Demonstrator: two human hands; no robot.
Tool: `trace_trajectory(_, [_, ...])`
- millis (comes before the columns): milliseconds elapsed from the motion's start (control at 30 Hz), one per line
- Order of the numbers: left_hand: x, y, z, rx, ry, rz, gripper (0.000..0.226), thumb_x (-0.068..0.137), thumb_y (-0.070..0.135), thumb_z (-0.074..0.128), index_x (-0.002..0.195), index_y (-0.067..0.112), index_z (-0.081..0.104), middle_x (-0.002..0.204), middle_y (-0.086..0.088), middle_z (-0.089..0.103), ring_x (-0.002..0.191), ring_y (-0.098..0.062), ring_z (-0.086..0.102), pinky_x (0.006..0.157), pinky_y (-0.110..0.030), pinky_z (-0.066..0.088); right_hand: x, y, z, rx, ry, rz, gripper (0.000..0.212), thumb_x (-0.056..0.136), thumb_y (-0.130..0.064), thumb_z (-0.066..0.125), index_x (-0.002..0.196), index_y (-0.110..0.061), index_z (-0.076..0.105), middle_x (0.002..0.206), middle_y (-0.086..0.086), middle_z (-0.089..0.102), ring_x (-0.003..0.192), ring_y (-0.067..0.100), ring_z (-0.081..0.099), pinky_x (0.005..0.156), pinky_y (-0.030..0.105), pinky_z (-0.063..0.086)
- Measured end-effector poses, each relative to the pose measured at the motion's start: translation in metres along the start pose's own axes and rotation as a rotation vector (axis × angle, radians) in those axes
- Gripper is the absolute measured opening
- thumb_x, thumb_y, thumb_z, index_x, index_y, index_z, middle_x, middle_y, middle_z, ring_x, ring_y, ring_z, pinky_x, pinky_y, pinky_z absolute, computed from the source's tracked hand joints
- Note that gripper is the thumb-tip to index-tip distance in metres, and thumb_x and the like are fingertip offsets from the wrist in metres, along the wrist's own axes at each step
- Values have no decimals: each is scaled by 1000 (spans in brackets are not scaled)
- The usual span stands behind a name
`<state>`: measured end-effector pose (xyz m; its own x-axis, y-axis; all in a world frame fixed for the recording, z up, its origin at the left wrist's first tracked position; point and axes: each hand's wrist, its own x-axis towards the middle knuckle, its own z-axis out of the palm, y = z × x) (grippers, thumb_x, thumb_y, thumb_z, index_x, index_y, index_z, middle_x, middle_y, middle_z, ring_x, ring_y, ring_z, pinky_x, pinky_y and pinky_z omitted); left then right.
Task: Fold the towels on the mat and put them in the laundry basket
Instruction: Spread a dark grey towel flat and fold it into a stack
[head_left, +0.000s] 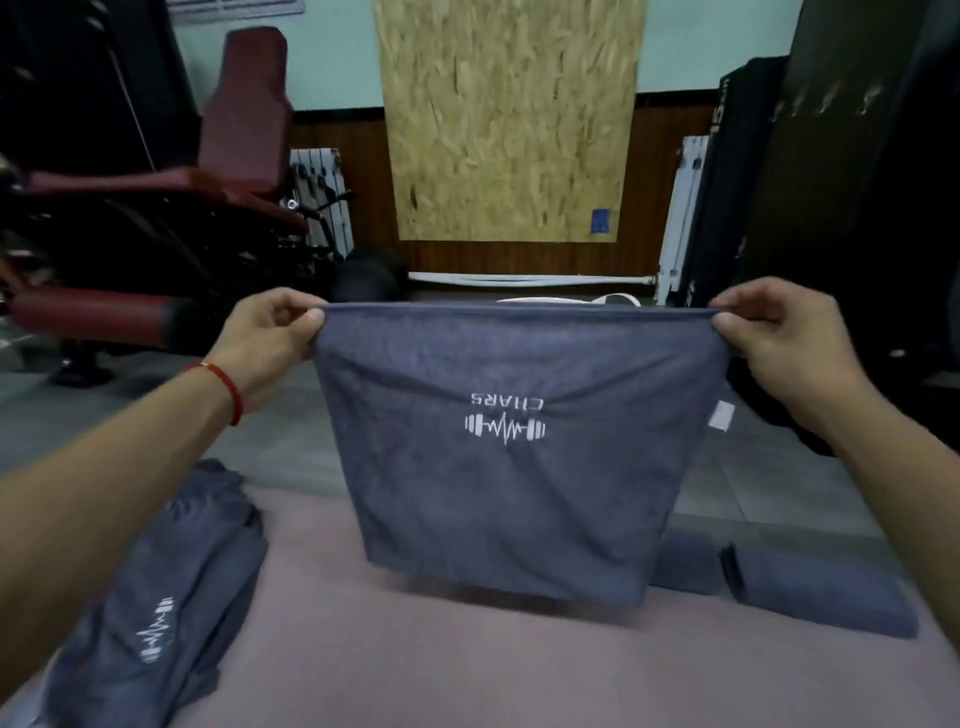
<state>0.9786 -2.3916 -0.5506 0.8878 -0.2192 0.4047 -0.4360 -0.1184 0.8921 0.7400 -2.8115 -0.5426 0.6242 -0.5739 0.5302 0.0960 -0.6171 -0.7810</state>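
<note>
Head view, looking forward and down: a pinkish mat (395, 670) fills the lower part of the frame, lying on a grey floor (291, 452). Behind it, a chipboard panel (509, 119) leans against the pale wall, and a maroon padded exercise bench (156, 197) stands to the left.

Above the mat hangs a grey towel (509, 493), held up in the air and spread flat toward the camera. Its top edge runs level from left to right between the two hands, and the cloth drops straight down from that edge, so its wider span goes side to side. The lower edge hangs just above the mat. A white dumbbell-and-pulse logo (505, 426) sits near the middle, its lettering upside down, so the print's top points downward. A small white tag (721, 417) shows at the towel's right edge.

On the left of the mat lies a heap of unfolded grey towels (171, 587), its long axis running from near-left away toward the centre, one logo showing on top. On the right lie folded towels (821, 597) in compact blocks, side by side.

The left hand (270, 338) pinches the towel's upper left corner between thumb and curled fingers; a red bracelet (228, 389) circles that wrist. The right hand (779, 338) pinches the upper right corner likewise. The hands are well apart, pulling the top edge taut.
</note>
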Motion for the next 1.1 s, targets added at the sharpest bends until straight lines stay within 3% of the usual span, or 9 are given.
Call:
trace_trajectory(133, [10,23,-41,98,46,-1,17,98,3,59,89,15,66,82,-7,65,83,-23,62,79,-39,55,28,-30,35,-23,-120,49,18,95,-13,69,110,-22,73,100,1,71,99,16,69,91,41,59])
trace_trajectory(300, [16,51,-81,197,44,-107,15,93,-3,64,87,11,65,85,-9,64,81,-21,65,71,-34,58,26,-69,71,19,-213,128,15,98,-5,62,106,-12,73,103,9,68,96,20,67,69,29,56])
trace_trajectory(500, [-5,11,-124,146,28,-198,16,87,-4,70,86,12,69,80,-8,66,64,-11,67,63,-22,61,-8,-61,94,102,-271,141,21,93,5,65,98,-13,74,107,17,71,102,25,68,78,29,63])
trace_trajectory(633, [-21,-17,-137,211,-14,-189,14,88,2,73,92,14,72,72,0,67,54,-1,60,52,-17,49,-26,-54,100,66,-279,97,25,91,2,69,98,-22,75,102,4,73,95,16,68,72,20,60])
trace_trajectory(700, [-31,-27,-138,209,-16,-174,14,88,6,73,90,20,75,81,-5,70,63,-4,62,57,-17,50,-35,-49,103,75,-242,94,24,91,-1,70,100,-23,75,103,7,73,93,15,68,72,23,58])
trace_trajectory(767, [-39,-33,-140,197,-22,-154,18,87,8,75,85,25,79,86,-8,74,77,-14,65,68,-27,54,-42,-45,102,62,-232,88,24,91,-3,71,101,-25,75,102,8,73,91,15,68,73,29,56])
trace_trajectory(867, [-53,-34,-142,182,-69,-136,14,87,7,74,89,20,78,94,-17,73,86,-25,67,76,-35,61,-53,-44,90,38,-274,91,23,93,-6,70,104,-25,75,100,5,73,82,9,64,72,30,52])
trace_trajectory(967, [-65,-34,-138,120,-89,-123,13,90,1,68,91,13,74,89,-17,72,81,-23,70,77,-34,62,-68,-38,75,36,-363,116,24,94,-7,68,109,-24,75,103,3,74,94,17,68,83,38,56])
trace_trajectory(1100, [-70,-36,-124,102,-88,-148,13,93,1,64,93,12,71,75,-3,71,69,-14,69,66,-25,61,-76,-27,63,99,-321,133,22,94,-7,67,108,-22,75,101,4,72,84,16,65,65,29,52])
